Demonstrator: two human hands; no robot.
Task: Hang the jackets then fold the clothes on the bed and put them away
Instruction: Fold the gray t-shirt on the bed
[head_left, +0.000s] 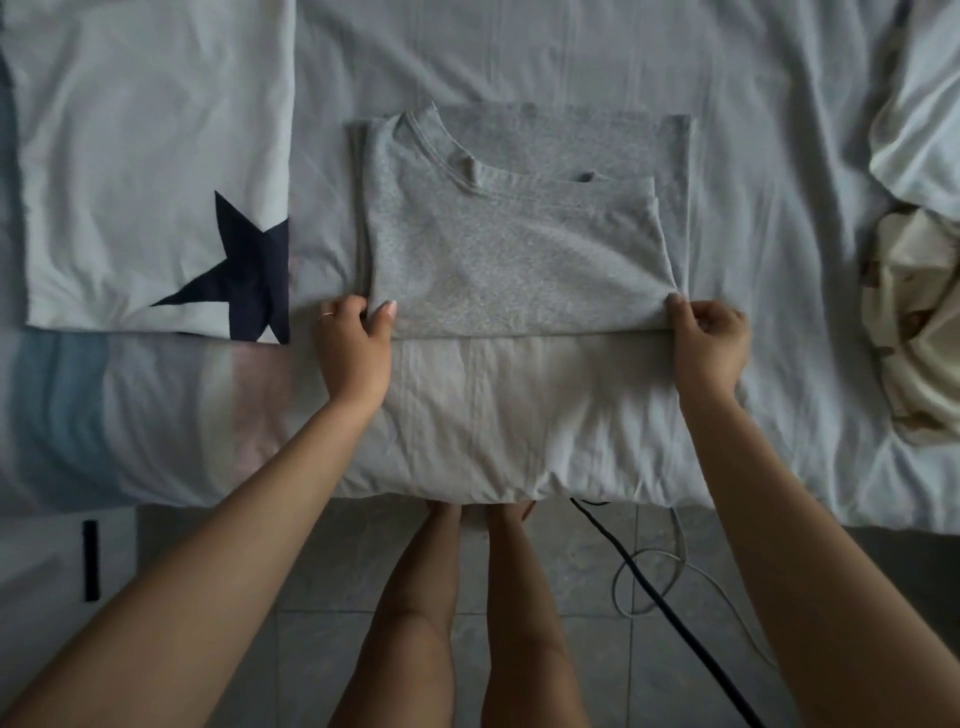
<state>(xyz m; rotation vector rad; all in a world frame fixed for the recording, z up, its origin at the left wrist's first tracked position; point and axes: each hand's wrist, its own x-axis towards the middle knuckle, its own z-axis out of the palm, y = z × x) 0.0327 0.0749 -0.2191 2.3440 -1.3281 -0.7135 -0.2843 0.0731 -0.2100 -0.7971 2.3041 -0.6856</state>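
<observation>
Two corners at the near edge of the grey shirt (509, 249) were pinched, one by the left hand (353, 338) and one by the right hand (709, 338), most likely so the next fold could be kept straight. The shirt was laid flat in the middle of the bed (519, 52), its sides folded in. A white star shirt (156, 156) was set just beside it, and a cream heap (914, 322) was left well apart, probably to be done later.

Sheet (571, 57): open room beyond and right of grey shirt (519, 260). Left: narrow strip, bounded by star-print shirt (150, 171). Far right: crumpled cream garment (914, 338) obstructs.
</observation>
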